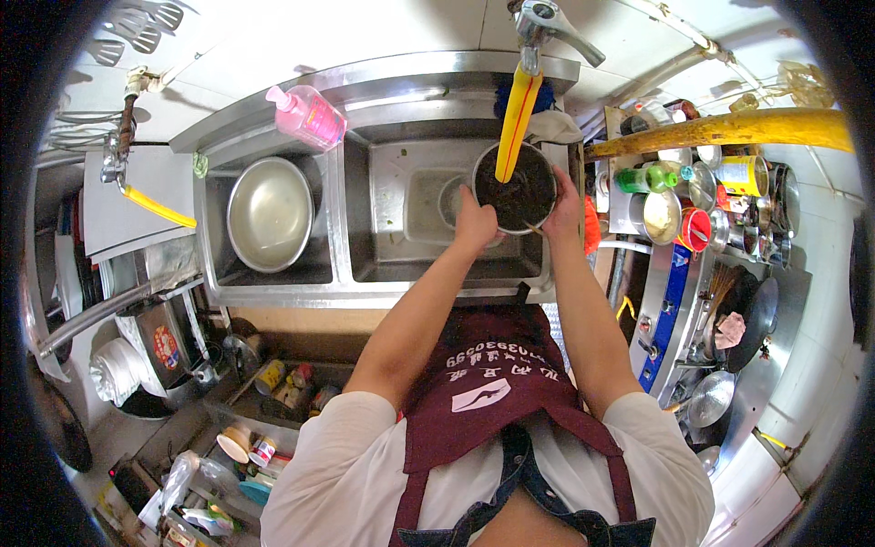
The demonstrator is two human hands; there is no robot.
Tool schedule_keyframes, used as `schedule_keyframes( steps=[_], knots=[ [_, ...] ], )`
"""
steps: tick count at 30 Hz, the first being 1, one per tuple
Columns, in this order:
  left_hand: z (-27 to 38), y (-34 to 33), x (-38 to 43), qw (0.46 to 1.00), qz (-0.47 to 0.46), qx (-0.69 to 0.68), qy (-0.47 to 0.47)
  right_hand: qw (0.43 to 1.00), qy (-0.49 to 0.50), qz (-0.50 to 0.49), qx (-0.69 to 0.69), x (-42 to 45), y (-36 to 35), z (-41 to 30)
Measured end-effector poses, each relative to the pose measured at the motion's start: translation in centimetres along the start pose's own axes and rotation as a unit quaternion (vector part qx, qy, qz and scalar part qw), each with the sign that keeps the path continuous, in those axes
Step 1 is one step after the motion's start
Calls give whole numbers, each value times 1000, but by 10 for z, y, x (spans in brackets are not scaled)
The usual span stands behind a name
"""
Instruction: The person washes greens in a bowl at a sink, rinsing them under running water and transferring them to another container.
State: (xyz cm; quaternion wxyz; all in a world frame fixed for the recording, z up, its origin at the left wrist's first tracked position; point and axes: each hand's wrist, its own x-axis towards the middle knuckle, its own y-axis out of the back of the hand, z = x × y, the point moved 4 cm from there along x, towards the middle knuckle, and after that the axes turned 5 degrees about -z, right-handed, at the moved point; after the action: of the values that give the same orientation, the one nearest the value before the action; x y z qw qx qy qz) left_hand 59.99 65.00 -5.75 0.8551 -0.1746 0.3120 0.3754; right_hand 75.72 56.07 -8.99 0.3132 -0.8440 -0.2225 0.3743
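Observation:
Both my hands hold a round metal pot (pixel 551 217) with dark contents over the right part of a stainless steel sink. My left hand (pixel 476 222) grips its lower left side, and my right hand (pixel 564 208) grips the right rim. A thin stick-like piece (pixel 533 228) rests at the near rim. The yellow hose (pixel 517 123) on the tap (pixel 540 27) hangs above the pot and hides part of the contents. Left of my hands, a clear container (pixel 424 205) lies in the right basin (pixel 386 267).
A metal bowl (pixel 271 214) sits in the left basin, with a pink pump bottle (pixel 311 117) behind it. Another hosed tap (pixel 157 207) is at left. At right stand jars, a green-capped bottle (pixel 642 179), and a stove with a wok (pixel 752 328). A yellow pole (pixel 718 133) crosses above the jars.

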Motion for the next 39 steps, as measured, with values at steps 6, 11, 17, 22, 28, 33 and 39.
schedule_keyframes(
  steps=[6, 11, 17, 22, 28, 33, 39],
  knots=[
    [27, 0, 0, 1000, -7, -7, 15, 1000, 13, -7, -7, 9, -8, -7],
    [17, 6, 25, 1000, -18, -16, -2, 1000, 16, -11, -10, 18, -13, -6],
    [9, 28, 46, 997, -65, -40, -15, 1000, 13, -16, -9, 19, -38, 6],
    [29, 36, 20, 997, -35, -60, -19, 998, 37, -41, -14, 25, -35, 15],
    [20, 51, -8, 996, -19, -82, 7, 996, 40, -61, -50, 33, -28, 48],
    [9, 55, -39, 993, 36, -112, -9, 996, 16, -57, -70, -2, -44, 55],
    [-26, 59, -51, 996, 51, -67, -32, 993, 17, -75, -88, -14, -18, 63]
  ],
)
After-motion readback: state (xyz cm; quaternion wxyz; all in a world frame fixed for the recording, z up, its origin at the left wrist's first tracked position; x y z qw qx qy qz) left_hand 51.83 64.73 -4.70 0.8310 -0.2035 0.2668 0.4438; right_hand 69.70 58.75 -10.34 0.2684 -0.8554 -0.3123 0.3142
